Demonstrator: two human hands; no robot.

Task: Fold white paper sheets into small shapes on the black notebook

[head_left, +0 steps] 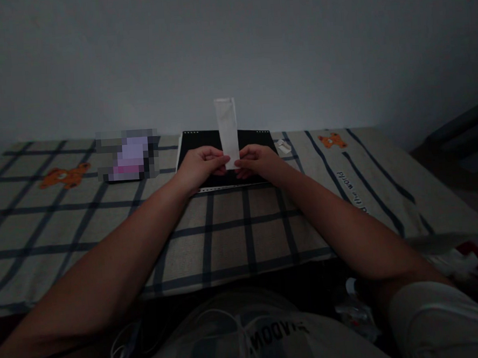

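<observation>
A narrow white paper strip (227, 128) stands upright above a black sheet (253, 139) that lies on the checked cloth. My left hand (200, 166) pinches the strip's lower end from the left. From the right, my right hand (258, 161) pinches the same end, so the two hands' fingertips almost meet. Both hands hover just over the black sheet, whose white perforated edge shows below them.
The checked cloth (234, 233) with orange bear prints covers the table up to a plain wall. A blurred purple object (127, 154) lies left of the black sheet. A small white scrap (283, 146) sits right of it. Clutter lies at the lower right.
</observation>
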